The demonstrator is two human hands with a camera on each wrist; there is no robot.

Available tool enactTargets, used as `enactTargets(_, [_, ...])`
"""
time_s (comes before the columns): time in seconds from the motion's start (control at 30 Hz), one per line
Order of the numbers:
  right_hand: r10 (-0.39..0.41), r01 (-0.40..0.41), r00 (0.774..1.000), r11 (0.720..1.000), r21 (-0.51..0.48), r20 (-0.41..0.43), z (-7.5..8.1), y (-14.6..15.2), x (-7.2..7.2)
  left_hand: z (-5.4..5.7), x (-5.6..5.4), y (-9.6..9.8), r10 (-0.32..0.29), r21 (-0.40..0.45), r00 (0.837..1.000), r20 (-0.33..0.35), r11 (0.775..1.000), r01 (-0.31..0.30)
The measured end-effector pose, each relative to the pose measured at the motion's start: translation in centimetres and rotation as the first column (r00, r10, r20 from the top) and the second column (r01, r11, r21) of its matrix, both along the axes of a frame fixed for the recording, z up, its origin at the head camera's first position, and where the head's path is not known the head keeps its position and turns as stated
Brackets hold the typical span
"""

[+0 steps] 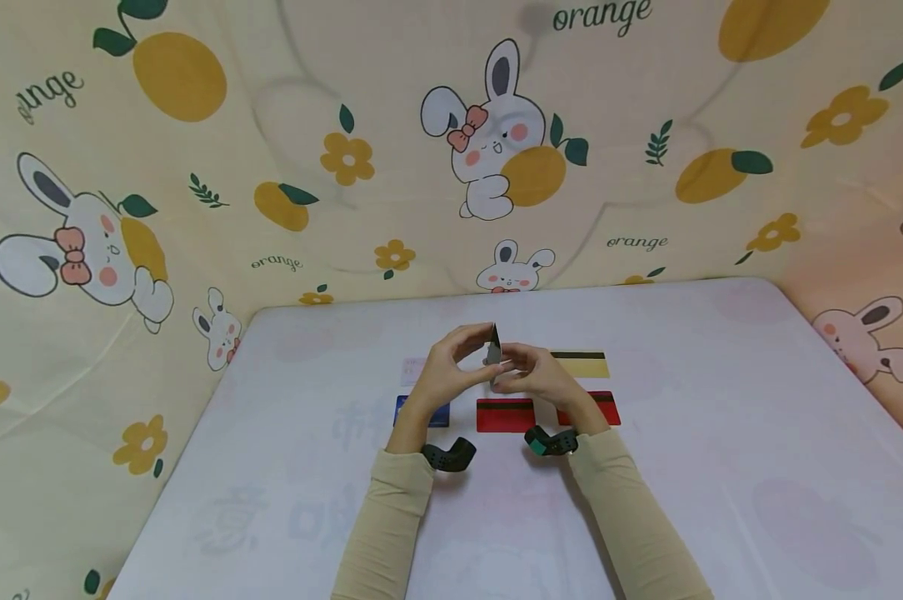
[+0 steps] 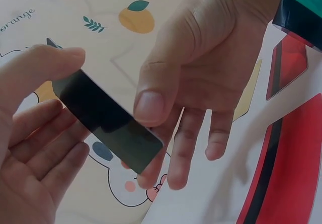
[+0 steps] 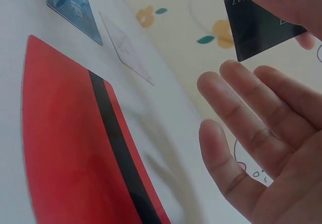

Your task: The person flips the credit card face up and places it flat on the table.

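Between both hands a black plastic card (image 1: 493, 354) stands nearly on edge above the table, fingers at its two ends. In the left wrist view, the thumb of my left hand (image 1: 451, 367) presses on one end of the card, its other fingers spread beneath. My right hand (image 1: 545, 377) pinches the opposite end, its thumb on the dark face and its lower fingers extended. Small printed digits show at a corner of the black card (image 3: 259, 32) in the right wrist view. Directly below lies a red card (image 1: 505, 417) with a dark stripe.
Another red card (image 1: 605, 408) lies partly under the right wrist, with a gold card (image 1: 582, 367) behind it. On the left are a blue card (image 1: 438, 417) and a pale pink card (image 1: 411, 370), partly covered by my left arm. A patterned cloth (image 1: 391, 192) rises behind the white table (image 1: 684, 467).
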State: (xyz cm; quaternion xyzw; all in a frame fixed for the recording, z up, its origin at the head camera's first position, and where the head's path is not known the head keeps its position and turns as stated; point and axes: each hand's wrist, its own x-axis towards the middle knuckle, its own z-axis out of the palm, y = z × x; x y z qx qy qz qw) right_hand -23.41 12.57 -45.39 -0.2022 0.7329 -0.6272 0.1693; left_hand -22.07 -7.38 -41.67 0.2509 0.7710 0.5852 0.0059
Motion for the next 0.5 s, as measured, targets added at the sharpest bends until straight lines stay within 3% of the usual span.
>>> enactTargets(0.5, [0.023, -0.023, 1.0, 1.0, -0.003, 0.0, -0.15, -0.08, 0.05, -0.03, -0.04, -0.11, -0.016, -0.005, 1.0, -0.011, 1.0, 0.016])
